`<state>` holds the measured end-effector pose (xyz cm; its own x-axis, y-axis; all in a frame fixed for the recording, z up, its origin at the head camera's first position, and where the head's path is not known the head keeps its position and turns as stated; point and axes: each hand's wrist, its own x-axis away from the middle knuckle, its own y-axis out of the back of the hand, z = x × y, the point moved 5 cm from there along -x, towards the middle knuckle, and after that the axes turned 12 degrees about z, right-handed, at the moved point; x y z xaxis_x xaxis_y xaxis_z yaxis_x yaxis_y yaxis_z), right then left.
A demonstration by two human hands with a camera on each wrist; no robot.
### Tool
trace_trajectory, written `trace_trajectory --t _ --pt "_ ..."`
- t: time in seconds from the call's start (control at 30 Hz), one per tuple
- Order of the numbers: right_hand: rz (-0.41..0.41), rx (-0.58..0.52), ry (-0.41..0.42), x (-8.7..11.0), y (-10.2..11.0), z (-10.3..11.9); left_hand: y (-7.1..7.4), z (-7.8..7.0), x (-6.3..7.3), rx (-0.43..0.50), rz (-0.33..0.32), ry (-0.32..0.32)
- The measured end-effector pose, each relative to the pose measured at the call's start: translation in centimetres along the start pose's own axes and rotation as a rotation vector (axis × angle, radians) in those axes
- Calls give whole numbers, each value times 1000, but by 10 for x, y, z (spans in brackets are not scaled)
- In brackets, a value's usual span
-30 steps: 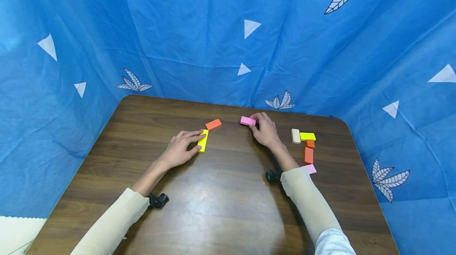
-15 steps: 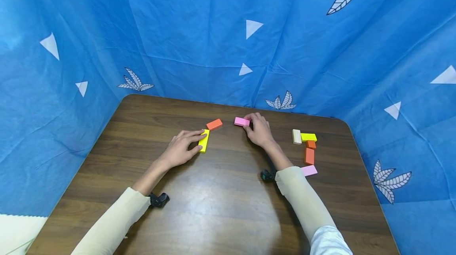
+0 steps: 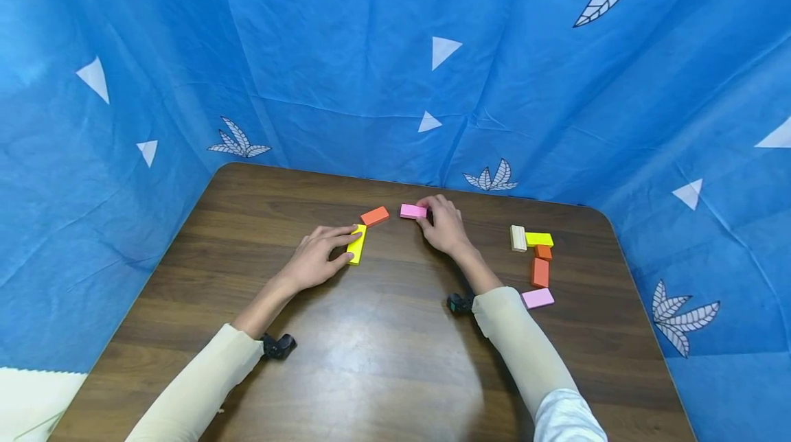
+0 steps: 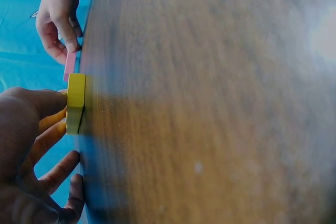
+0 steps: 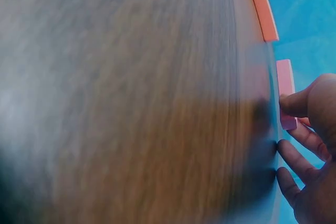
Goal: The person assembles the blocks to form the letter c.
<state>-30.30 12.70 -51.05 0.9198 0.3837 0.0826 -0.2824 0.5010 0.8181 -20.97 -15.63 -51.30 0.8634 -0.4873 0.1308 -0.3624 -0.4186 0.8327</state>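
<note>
My left hand (image 3: 314,261) holds a yellow block (image 3: 357,243) lying flat on the table, thumb at its near end and fingertips at the far end. Close to that block's far end lies an orange block (image 3: 374,216), set at an angle. To the right, my right hand (image 3: 446,228) pinches a pink block (image 3: 410,211) at its right end, between thumb and fingers. A short gap separates the pink block from the orange one. In the right wrist view the pink block (image 5: 285,82) sits low at the tabletop, and its far end points toward the orange block (image 5: 264,14).
On the right of the brown wooden table (image 3: 395,373) lie a cream block (image 3: 518,238), a second yellow block (image 3: 540,239), a small orange block (image 3: 543,252), a larger orange block (image 3: 540,273) and another pink block (image 3: 537,298). A blue curtain (image 3: 346,64) hangs around the table.
My right hand has slid the pink block leftward, nearer the orange block. My left hand stays on the yellow block. The head view has shifted slightly.
</note>
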Motion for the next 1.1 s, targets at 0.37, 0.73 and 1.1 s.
trace_trajectory --t 0.37,0.73,1.1 --pt "10 8 11 -7 -4 9 0 -1 -1 2 4 -7" --pt "7 13 28 -13 -10 15 2 -2 1 3 7 4" --pt "15 23 18 -14 -13 15 0 -1 1 12 2 5"
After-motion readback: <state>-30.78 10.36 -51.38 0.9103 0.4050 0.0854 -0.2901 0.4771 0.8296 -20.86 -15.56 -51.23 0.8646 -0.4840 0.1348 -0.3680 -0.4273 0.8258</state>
